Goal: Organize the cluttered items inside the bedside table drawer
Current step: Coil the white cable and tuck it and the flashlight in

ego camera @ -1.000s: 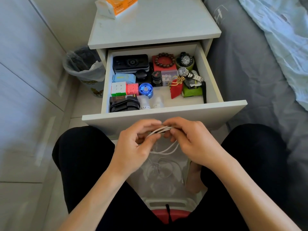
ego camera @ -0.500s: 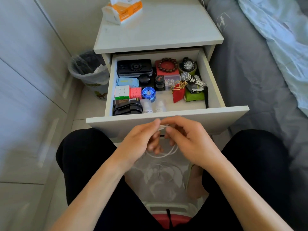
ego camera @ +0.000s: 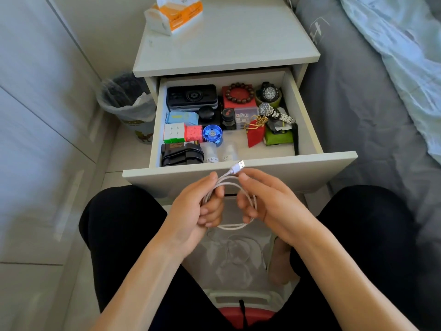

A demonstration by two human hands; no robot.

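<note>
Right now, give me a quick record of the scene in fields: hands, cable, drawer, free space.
left hand: grips the coiled loops
right hand: holds the coil's other side
white cable: coiled, USB plug sticking up, held in front of the drawer
drawer: open, items packed along back and left
free space: bare floor at front centre-right, beside red pouch

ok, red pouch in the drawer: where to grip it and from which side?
Pinch the red pouch at its gathered neck, under the gold cord, coming from above and the drawer's front. The neck is its narrowest part; the green box crowds its right side, and the bare drawer floor in front gives fingers room.
</note>
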